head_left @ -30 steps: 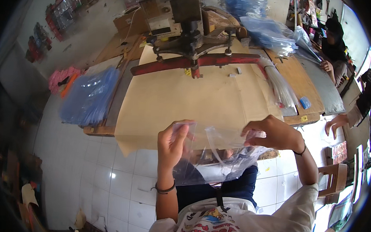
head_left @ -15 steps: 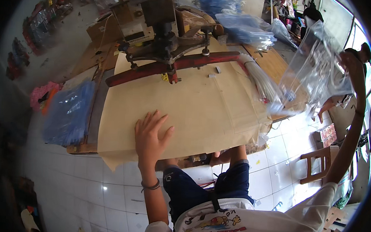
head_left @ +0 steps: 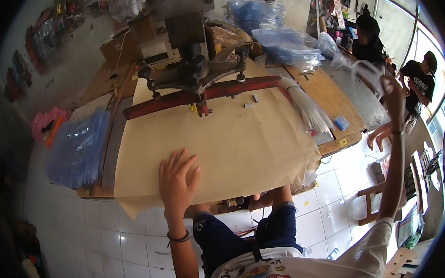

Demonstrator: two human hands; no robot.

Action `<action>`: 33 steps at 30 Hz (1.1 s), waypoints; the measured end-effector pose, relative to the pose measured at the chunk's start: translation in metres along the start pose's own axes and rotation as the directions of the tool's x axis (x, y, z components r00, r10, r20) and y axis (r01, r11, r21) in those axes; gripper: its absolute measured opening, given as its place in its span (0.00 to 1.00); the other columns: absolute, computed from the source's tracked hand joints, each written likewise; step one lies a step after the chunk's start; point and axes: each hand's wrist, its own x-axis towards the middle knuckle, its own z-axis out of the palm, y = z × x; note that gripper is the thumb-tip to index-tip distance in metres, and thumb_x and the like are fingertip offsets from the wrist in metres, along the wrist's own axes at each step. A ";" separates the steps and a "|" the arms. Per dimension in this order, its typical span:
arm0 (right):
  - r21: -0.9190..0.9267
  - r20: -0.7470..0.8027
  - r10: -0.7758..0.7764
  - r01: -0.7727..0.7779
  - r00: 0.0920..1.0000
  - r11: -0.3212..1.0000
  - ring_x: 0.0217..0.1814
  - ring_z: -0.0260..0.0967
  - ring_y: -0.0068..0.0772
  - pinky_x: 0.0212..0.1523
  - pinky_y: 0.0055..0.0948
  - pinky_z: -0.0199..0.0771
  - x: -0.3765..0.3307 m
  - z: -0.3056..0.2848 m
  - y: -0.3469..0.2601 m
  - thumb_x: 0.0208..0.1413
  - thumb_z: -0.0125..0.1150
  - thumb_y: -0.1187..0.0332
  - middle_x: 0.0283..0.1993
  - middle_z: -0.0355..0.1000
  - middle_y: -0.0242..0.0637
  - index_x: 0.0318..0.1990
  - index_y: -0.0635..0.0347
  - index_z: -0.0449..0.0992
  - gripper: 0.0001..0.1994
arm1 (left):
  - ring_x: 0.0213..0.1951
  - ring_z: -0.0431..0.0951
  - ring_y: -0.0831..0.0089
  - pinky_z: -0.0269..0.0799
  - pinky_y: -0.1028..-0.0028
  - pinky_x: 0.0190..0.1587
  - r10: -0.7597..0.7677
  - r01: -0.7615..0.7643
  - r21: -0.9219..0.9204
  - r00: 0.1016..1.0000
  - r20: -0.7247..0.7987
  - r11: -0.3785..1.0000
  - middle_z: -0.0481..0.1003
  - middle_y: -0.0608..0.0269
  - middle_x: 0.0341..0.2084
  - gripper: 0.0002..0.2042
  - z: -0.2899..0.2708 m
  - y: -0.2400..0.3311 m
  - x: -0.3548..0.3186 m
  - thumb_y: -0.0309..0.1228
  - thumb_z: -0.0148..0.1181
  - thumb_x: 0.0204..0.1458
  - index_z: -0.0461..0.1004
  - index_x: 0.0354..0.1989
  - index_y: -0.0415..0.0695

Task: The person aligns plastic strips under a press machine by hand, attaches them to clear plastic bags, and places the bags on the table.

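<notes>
My left hand (head_left: 178,179) lies flat, fingers spread, on a tan paper sheet (head_left: 217,149) near the front edge of the worktable. My right arm is raised and stretched far out to the right. At its end my right hand (head_left: 395,95) grips a clear plastic bag, of which a whitish loop (head_left: 367,71) shows, smeared by motion. Over the back of the sheet spans a machine's long red pressing bar (head_left: 245,85), with a dark metal bracket above it. Two small grey pieces (head_left: 248,105) rest on the paper in front of the bar.
Bluish plastic sheets (head_left: 78,146) are stacked at the left edge, beside pink material (head_left: 46,122). A bundle of whitish strips (head_left: 309,111) and a small blue packet (head_left: 341,123) sit right. More clear plastic (head_left: 287,47) is piled behind. A wooden stool (head_left: 372,202) and two people are at right.
My right hand has swung farther away with the clear bag, which no longer spreads over the table's right side. The blue packet now shows plainly. My left hand stays on the paper.
</notes>
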 end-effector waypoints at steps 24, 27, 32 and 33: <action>-0.180 0.666 0.121 0.001 0.737 0.984 0.82 0.41 0.59 0.80 0.43 0.46 -0.169 0.056 -0.006 0.74 0.44 0.57 0.78 0.46 0.65 0.75 0.70 0.52 0.30 | 0.65 0.71 0.53 0.57 0.50 0.70 -0.008 0.007 -0.030 0.999 -0.032 1.000 0.76 0.61 0.61 0.15 0.006 0.002 0.002 0.36 0.62 0.58 0.81 0.54 0.51; -0.230 0.772 0.082 0.156 0.630 0.961 0.84 0.37 0.56 0.81 0.42 0.43 -0.156 0.056 0.012 0.75 0.40 0.51 0.79 0.45 0.62 0.75 0.72 0.49 0.34 | 0.65 0.71 0.53 0.57 0.50 0.70 0.012 -0.013 -0.028 1.000 -0.028 1.000 0.75 0.61 0.62 0.15 0.009 0.005 0.005 0.36 0.62 0.59 0.81 0.54 0.51; -0.374 0.705 0.258 0.037 0.660 0.927 0.83 0.40 0.55 0.80 0.43 0.46 -0.129 0.053 -0.045 0.70 0.47 0.43 0.78 0.49 0.61 0.75 0.72 0.51 0.41 | 0.65 0.71 0.53 0.57 0.51 0.71 0.016 -0.017 -0.009 0.999 -0.052 1.000 0.76 0.62 0.62 0.15 0.007 -0.001 0.001 0.36 0.62 0.59 0.81 0.54 0.50; -0.348 0.632 0.202 0.042 0.748 0.936 0.82 0.44 0.56 0.79 0.44 0.48 -0.131 0.055 -0.045 0.67 0.53 0.43 0.77 0.52 0.60 0.74 0.72 0.52 0.42 | 0.64 0.71 0.54 0.57 0.52 0.71 0.016 -0.017 -0.009 0.998 -0.054 1.000 0.76 0.61 0.61 0.15 0.007 -0.002 -0.001 0.36 0.61 0.58 0.81 0.53 0.50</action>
